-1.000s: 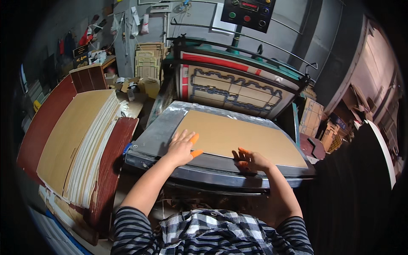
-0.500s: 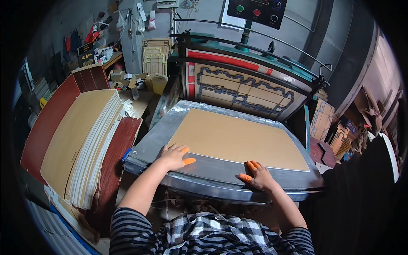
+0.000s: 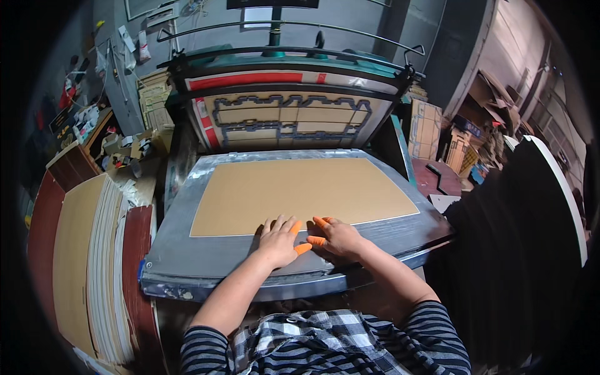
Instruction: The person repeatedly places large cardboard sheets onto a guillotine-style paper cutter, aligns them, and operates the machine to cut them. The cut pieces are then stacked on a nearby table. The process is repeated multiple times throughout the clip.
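Note:
A brown cardboard sheet (image 3: pixel 300 190) with a white edge lies flat on the grey metal bed (image 3: pixel 169 250) of a press. My left hand (image 3: pixel 279 242) rests palm down at the middle of the sheet's near edge, its fingers spread and fingertips on the cardboard. Close to its right, my right hand (image 3: pixel 339 237) touches the same edge, fingers stretched forward. Orange finger covers sit on some fingers of both hands. Behind the sheet stands the press's raised plate, with a die board (image 3: pixel 290 119) carrying dark, jagged strips.
At the left stands a stack of brown and white sheets (image 3: pixel 103 250) between dark red boards (image 3: pixel 139 269). A large black stack (image 3: pixel 500 256) rises close on the right. A metal rail (image 3: pixel 287 26) runs above the press. Cardboard pieces (image 3: pixel 459 147) lean at the back right.
My hands have come together along the near edge: the left moved right from near the sheet's left corner. The whole view has turned to the right.

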{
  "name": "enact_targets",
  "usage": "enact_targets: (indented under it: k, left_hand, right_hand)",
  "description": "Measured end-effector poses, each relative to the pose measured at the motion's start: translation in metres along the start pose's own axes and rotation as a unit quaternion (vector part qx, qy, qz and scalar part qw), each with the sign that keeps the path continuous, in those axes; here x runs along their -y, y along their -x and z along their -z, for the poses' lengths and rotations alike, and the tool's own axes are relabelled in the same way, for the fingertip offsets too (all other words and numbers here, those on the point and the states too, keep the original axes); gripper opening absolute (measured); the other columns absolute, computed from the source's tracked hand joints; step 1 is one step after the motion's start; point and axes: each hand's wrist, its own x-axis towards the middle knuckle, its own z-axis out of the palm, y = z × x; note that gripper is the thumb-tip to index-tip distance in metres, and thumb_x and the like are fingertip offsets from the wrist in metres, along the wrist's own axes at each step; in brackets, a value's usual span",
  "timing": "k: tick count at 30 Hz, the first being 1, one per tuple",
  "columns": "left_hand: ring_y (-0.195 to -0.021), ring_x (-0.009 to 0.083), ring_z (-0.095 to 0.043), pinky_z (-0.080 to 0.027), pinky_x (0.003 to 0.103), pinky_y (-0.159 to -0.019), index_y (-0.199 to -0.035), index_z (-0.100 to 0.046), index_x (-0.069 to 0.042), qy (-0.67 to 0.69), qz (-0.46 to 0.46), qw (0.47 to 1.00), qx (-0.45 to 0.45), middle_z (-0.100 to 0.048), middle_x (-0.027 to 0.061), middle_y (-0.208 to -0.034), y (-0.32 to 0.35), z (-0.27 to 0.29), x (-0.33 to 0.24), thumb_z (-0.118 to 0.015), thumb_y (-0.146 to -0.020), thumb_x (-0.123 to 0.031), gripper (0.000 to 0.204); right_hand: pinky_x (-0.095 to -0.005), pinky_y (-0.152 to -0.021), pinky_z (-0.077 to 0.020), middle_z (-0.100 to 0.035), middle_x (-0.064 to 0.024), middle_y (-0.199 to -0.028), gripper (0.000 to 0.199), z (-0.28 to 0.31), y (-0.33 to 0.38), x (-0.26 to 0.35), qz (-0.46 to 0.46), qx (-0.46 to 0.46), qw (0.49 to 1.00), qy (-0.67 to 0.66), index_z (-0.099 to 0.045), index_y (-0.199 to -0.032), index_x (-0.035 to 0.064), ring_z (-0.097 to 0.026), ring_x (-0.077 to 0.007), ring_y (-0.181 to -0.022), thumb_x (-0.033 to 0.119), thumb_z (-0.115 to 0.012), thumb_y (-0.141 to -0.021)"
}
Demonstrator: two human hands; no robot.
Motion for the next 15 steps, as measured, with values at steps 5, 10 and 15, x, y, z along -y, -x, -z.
enact_targets:
  k: [5, 10, 15]
  left_hand:
    - [-0.145, 0.0321, -0.016, -0.014, 0.05, -0.117, -0.147, -0.035, -0.007, 0.022, 0.023, 0.998, 0.048, -0.023, 0.0095, -0.157, -0.007, -0.012, 0.004, -0.047, -0.092, -0.055, 0.074]
    - [-0.138, 0.0369, -0.031, -0.02, 0.051, -0.114, -0.144, -0.037, -0.004, -0.028, 0.05, 0.995, 0.083, -0.041, 0.0213, -0.144, -0.005, -0.012, 0.005, -0.048, -0.089, -0.06, 0.079]
    - [-0.133, 0.0331, -0.034, -0.023, 0.052, -0.111, -0.139, -0.042, -0.006, -0.012, 0.004, 0.999, 0.042, -0.037, 0.0131, -0.144, -0.011, -0.007, 0.004, -0.045, -0.088, -0.066, 0.078]
  right_hand:
    - [-0.0403, -0.097, -0.045, -0.054, -0.0215, -0.13, 0.074, 0.015, -0.017, -0.015, 0.006, 0.057, 0.998, -0.038, -0.044, -0.141, 0.0046, -0.053, -0.0368, -0.118, 0.055, -0.058, -0.088]
    - [-0.0413, -0.095, -0.047, -0.055, -0.0218, -0.128, 0.064, 0.109, -0.058, 0.015, 0.083, -0.115, 0.99, -0.006, -0.049, -0.135, 0.0056, -0.057, -0.0371, -0.112, 0.036, -0.07, -0.083]
    - [-0.0461, -0.097, -0.0456, -0.041, -0.0254, -0.14, 0.075, 0.256, -0.139, 0.048, 0.173, -0.478, 0.859, 0.065, -0.034, -0.146, 0.0097, -0.053, -0.0406, -0.117, 0.021, -0.071, -0.081]
